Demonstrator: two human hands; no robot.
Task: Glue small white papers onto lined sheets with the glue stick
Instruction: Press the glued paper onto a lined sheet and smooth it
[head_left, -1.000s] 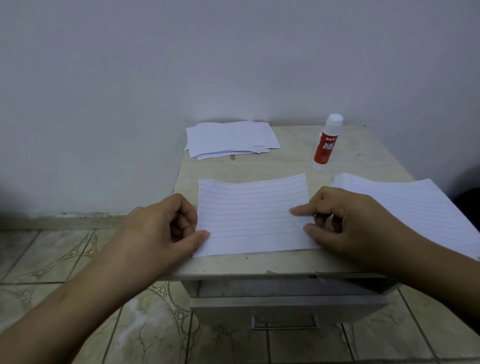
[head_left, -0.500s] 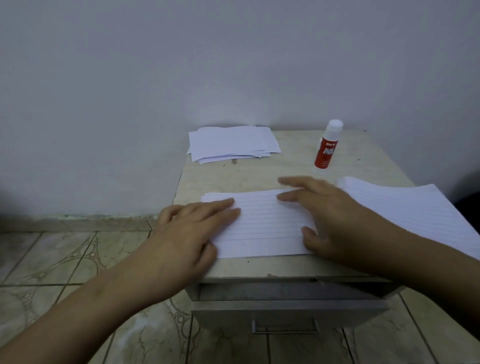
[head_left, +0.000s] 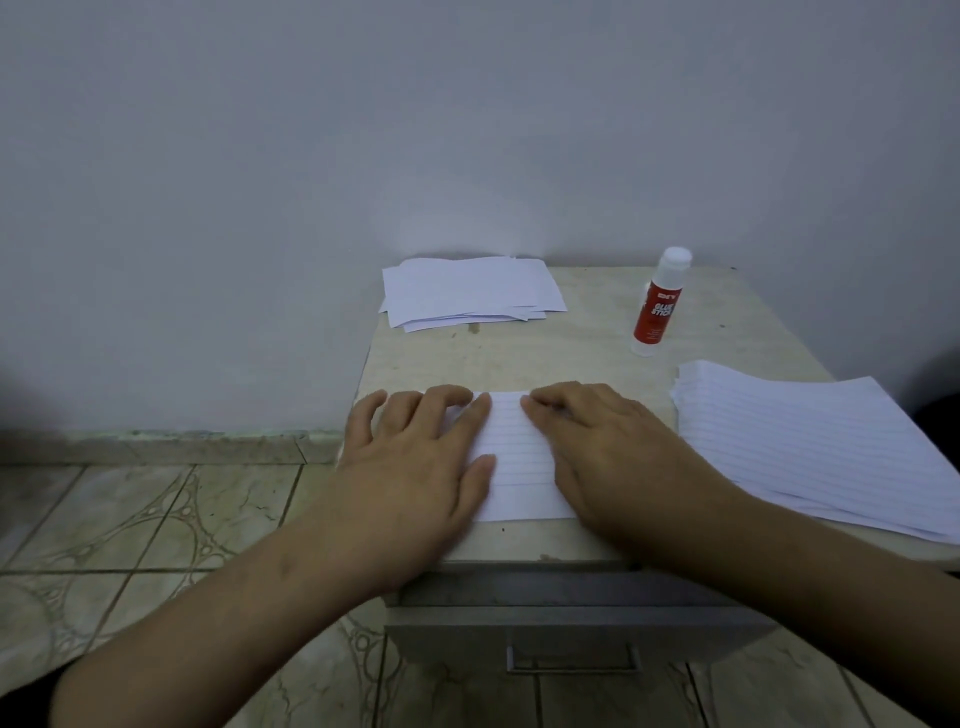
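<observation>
A lined sheet (head_left: 522, 462) lies at the front of the small table (head_left: 587, 358), mostly covered by my hands. My left hand (head_left: 415, 462) presses flat on its left half with straight, spread fingers. My right hand (head_left: 608, 452) lies palm down on its right half, fingertips near the sheet's far edge. A pile of small white papers (head_left: 470, 291) sits at the table's back left. The red glue stick (head_left: 657, 304) with a white cap stands upright at the back right.
A stack of lined sheets (head_left: 810, 441) lies on the table's right side and overhangs its front edge. Under the tabletop is a grey drawer with a metal handle (head_left: 571, 660). A wall stands right behind the table; tiled floor (head_left: 130, 530) lies to the left.
Both hands went from holding the sheet's side edges to lying flat on it, and have slid inward toward each other across the sheet.
</observation>
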